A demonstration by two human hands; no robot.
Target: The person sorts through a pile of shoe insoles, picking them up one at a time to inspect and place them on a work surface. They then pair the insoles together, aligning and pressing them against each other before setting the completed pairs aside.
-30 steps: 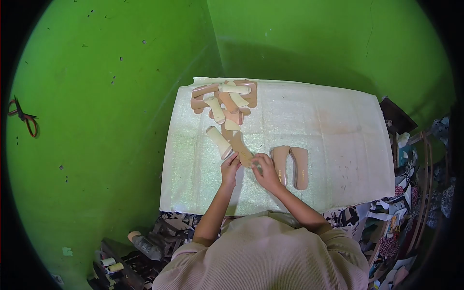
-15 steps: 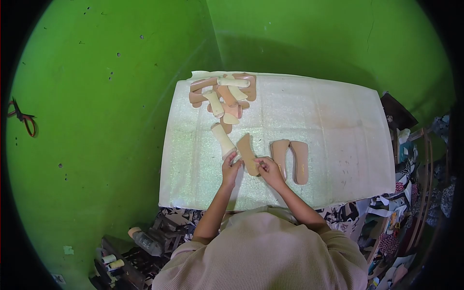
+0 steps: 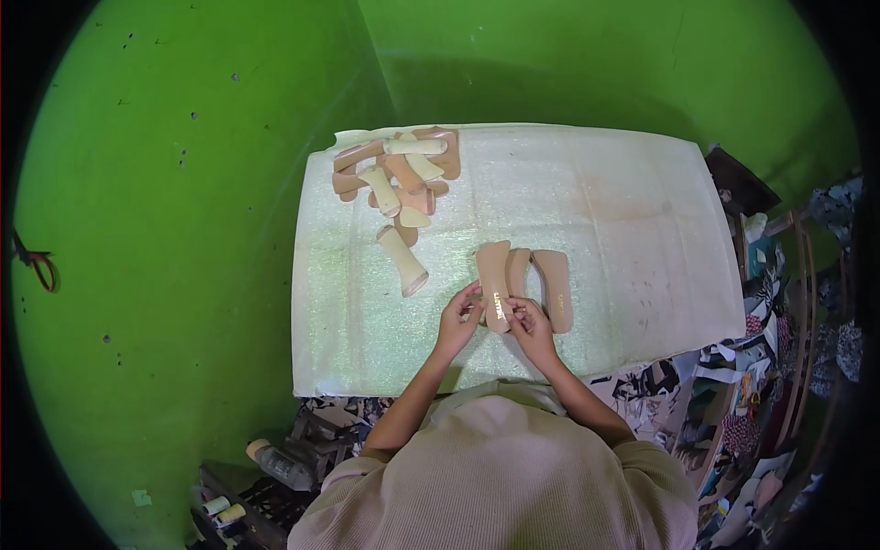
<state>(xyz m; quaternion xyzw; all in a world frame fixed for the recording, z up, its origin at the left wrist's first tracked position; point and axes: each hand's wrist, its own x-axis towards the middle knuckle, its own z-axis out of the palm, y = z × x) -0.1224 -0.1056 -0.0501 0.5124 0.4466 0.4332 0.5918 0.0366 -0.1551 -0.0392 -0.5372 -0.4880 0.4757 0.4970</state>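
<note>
A tan shoe insole [image 3: 495, 280] with gold lettering near its heel is held up slightly tilted over the table. My right hand [image 3: 532, 328] pinches its lower right edge. At its left edge my left hand [image 3: 460, 316] has fingers curled against it; the exact grip is partly hidden. Just behind and to the right lie more tan insoles: one [image 3: 519, 266] partly covered by the held one, and another [image 3: 554, 289] with faint gold lettering. A cream, backing-side-up insole [image 3: 401, 259] lies to the left of my hands.
A heap of tan and cream insoles [image 3: 403, 174] lies at the table's back left corner. The table [image 3: 642, 229] wears a whitish cover and stands by green walls [image 3: 183, 229]. Scraps and wooden racks [image 3: 797, 321] are at the right; a bottle [image 3: 280, 465] and thread spools [image 3: 229, 513] at lower left.
Both hands have moved right relative to the table with the insole, which now shows its lettered face beside the other tan insoles. My left hand has left the cream insole, which stays on the table.
</note>
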